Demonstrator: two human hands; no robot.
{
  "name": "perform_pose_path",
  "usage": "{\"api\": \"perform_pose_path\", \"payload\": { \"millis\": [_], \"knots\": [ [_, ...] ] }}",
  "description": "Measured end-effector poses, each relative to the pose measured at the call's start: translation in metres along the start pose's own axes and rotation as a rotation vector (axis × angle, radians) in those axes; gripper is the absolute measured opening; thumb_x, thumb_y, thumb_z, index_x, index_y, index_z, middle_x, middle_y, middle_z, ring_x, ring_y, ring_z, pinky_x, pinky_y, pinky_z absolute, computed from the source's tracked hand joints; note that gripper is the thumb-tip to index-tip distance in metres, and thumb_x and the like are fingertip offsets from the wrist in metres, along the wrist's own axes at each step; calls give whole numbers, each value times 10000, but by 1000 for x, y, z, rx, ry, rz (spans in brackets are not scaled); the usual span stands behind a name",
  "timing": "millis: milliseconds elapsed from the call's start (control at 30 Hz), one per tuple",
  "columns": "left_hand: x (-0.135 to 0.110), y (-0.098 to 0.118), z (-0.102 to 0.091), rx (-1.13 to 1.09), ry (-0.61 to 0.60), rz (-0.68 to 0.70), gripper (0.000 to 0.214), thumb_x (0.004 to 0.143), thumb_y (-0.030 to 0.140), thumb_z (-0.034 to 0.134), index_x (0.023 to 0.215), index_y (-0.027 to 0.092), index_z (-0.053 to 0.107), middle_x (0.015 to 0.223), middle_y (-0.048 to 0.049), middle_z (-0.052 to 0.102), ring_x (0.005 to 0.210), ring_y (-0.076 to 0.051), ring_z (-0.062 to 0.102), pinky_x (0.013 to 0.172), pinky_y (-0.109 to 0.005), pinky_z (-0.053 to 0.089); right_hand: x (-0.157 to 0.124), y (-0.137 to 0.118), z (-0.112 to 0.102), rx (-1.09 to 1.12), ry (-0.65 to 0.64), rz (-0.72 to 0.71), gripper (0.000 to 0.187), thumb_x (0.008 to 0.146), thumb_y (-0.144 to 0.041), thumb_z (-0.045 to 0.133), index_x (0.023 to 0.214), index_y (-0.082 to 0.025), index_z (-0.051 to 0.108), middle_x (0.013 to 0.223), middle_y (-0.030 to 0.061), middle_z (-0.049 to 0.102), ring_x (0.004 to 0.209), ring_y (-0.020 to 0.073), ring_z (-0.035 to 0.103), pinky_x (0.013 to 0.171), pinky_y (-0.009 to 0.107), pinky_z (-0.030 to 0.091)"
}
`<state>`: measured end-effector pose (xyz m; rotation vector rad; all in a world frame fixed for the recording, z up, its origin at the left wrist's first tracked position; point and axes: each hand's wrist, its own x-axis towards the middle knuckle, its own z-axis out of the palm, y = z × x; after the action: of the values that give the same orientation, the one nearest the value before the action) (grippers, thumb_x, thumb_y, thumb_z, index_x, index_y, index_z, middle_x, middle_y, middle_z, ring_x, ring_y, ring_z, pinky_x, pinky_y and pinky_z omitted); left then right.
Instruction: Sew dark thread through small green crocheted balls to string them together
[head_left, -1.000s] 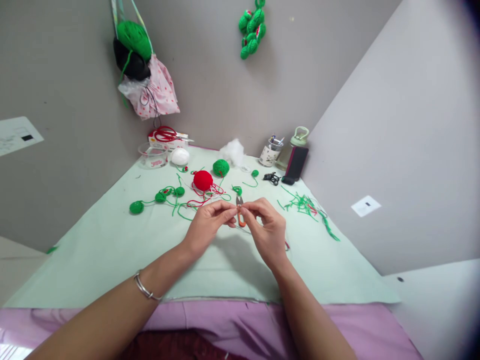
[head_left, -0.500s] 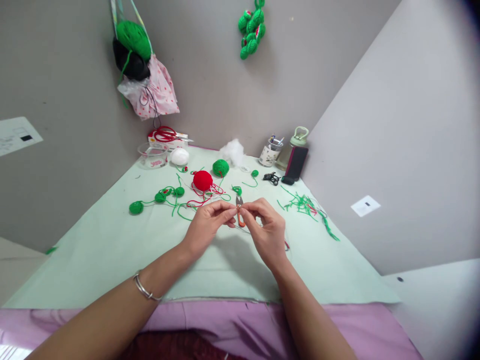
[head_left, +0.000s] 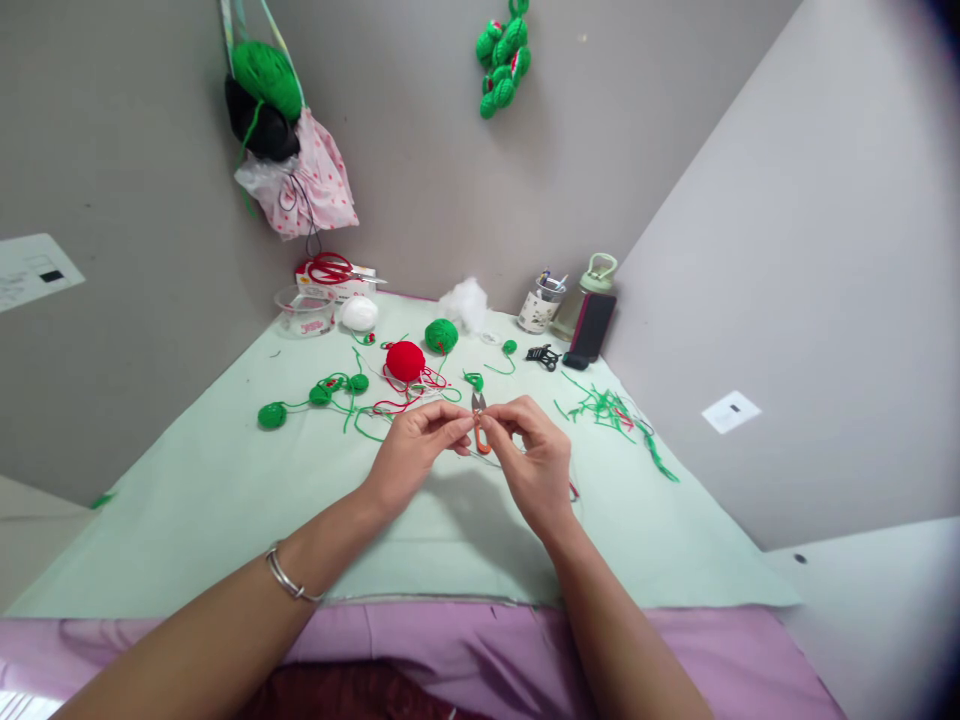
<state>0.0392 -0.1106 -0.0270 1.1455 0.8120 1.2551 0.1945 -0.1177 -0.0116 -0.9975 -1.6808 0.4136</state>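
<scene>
My left hand (head_left: pixel 421 442) and my right hand (head_left: pixel 531 458) meet over the middle of the table, thumbs and forefingers pinched almost tip to tip. Whatever sits between the fingertips is too small to make out. Just beyond and below them lies a small pair of scissors (head_left: pixel 480 435) with orange handles, its blades pointing away from me. A small green crochet piece (head_left: pixel 474 381) rests past the blade tips. To the left is a red ball of yarn (head_left: pixel 406 362) with loose red and white strands, and behind it a green yarn ball (head_left: pixel 441 336).
Green crocheted balls (head_left: pixel 321 392) trail yarn at the left. Cut green yarn scraps (head_left: pixel 604 405) lie at the right. Along the back stand a clear tub (head_left: pixel 306 315), white stuffing (head_left: pixel 466 303), a pen cup (head_left: pixel 541 306), a bottle (head_left: pixel 601 268) and a phone (head_left: pixel 593 325).
</scene>
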Motion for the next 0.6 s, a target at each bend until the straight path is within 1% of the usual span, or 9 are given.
{"api": "perform_pose_path", "payload": {
  "millis": [600],
  "knots": [
    [0, -1, -1, -8, -13, 2, 188, 820, 348, 758, 823, 164, 719, 725, 0, 659, 703, -129, 607, 736, -264, 508, -1, 2, 0, -8, -7, -2, 109, 913, -184, 636, 813, -196, 677, 741, 6, 617, 648, 127, 532, 620, 282, 444]
  ]
}}
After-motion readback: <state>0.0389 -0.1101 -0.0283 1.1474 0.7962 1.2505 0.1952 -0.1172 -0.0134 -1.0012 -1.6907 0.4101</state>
